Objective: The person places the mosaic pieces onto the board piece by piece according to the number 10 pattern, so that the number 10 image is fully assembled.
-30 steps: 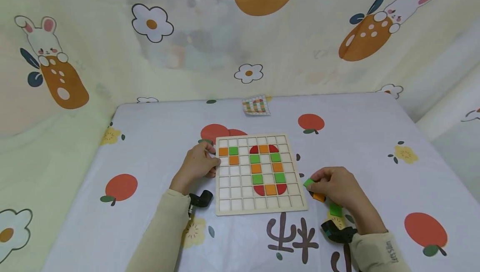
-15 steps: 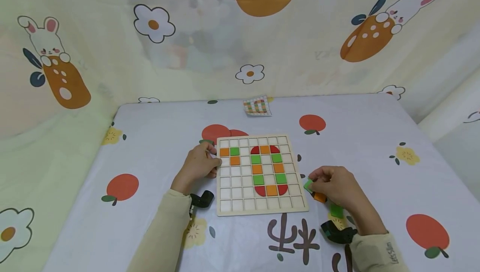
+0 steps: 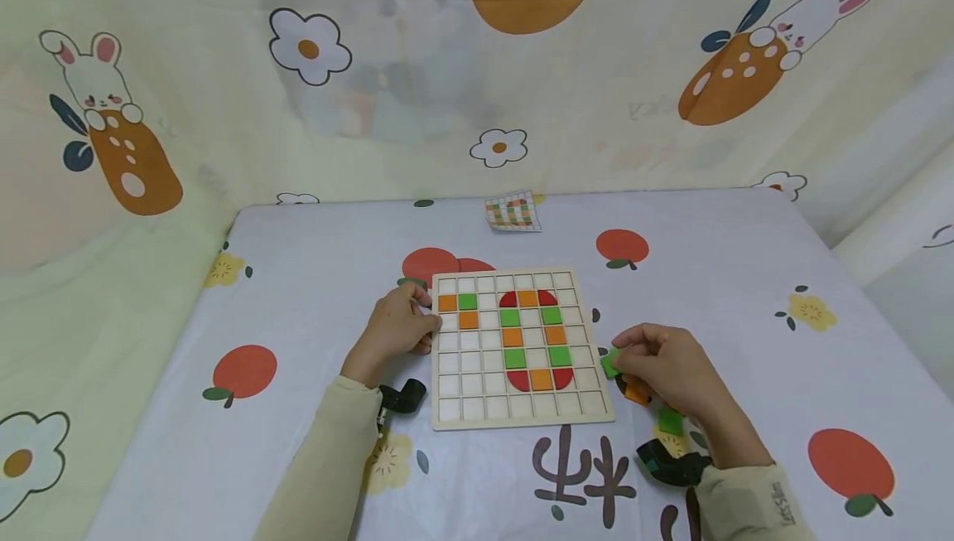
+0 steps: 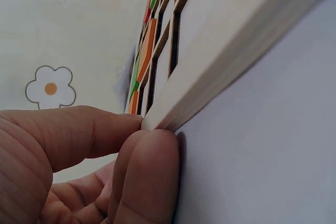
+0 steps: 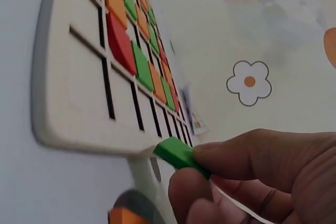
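A pale wooden grid board (image 3: pixel 523 421) lies on the table with green, orange and red tiles set in some cells. At its left edge, my left hand (image 3: pixel 395 326) grips the rim between thumb and fingers; the left wrist view shows the fingertips (image 4: pixel 149 153) against the wooden edge. My right hand (image 3: pixel 674 367) pinches a small green tile (image 5: pixel 181 153) between thumb and fingers, just off the board's right side. Below that hand lie a loose orange tile (image 3: pixel 636 393) and another green tile (image 3: pixel 670 420), partly overlapped by the hand in the head view.
A small card with a coloured grid pattern (image 3: pixel 513 212) stands or lies tilted near the back of the table. The white tablecloth (image 3: pixel 313 268) has printed fruit and flowers. A patterned curtain (image 3: pixel 417 94) hangs behind. Black wrist cameras (image 3: pixel 402 397) sit near both wrists.
My right hand has shifted slightly, and the green tile it pinches has turned and come a little closer to the board. The left hand stays on the board's edge.
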### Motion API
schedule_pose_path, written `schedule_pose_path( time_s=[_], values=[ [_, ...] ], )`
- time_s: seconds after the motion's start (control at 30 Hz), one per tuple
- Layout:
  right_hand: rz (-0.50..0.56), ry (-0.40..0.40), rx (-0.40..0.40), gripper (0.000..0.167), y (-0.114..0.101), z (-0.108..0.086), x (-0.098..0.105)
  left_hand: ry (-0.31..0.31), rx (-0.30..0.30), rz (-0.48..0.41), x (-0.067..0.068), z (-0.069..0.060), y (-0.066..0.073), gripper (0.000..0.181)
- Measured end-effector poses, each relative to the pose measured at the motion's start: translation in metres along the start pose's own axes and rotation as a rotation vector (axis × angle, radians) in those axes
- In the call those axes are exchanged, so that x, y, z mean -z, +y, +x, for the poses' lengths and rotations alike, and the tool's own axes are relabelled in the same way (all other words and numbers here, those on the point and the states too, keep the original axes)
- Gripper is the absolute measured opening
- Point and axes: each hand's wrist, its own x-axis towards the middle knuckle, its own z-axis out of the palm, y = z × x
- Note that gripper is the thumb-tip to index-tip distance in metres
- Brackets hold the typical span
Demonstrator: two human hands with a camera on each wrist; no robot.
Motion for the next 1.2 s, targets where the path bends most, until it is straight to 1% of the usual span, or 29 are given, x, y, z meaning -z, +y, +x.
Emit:
schedule_pose_path(
  time_s=[0.07,0.17,0.3,0.4,0.6,0.87,1.03,1.2],
  values=[
    [0.068,-0.011,0.008,0.024,-0.002,0.003,-0.001,-0.003,0.000,0.002,0.000,0.000,0.000,0.028],
    [0.184,-0.040,-0.006,0.028,-0.007,0.009,-0.006,-0.005,0.001,0.004,0.000,0.000,0.000,0.028],
    [0.247,-0.075,0.002,0.030,-0.016,0.017,-0.014,-0.001,0.000,0.010,0.001,0.000,0.000,0.028],
    [0.255,-0.093,0.007,0.029,-0.023,0.022,-0.019,0.000,0.002,0.006,0.001,0.000,0.000,0.028],
    [0.287,-0.115,-0.011,0.026,-0.035,0.030,-0.032,-0.004,0.000,-0.009,0.001,0.000,0.000,0.027],
    [0.361,-0.182,0.017,0.026,-0.047,0.039,-0.055,-0.008,-0.008,-0.019,0.001,0.001,-0.001,0.029],
    [0.368,-0.214,0.020,0.023,-0.057,0.044,-0.068,-0.016,-0.010,-0.028,0.002,0.000,-0.001,0.029],
    [0.336,-0.217,0.018,0.020,-0.065,0.049,-0.079,-0.016,-0.003,-0.028,0.002,0.000,-0.001,0.029]
  ],
)
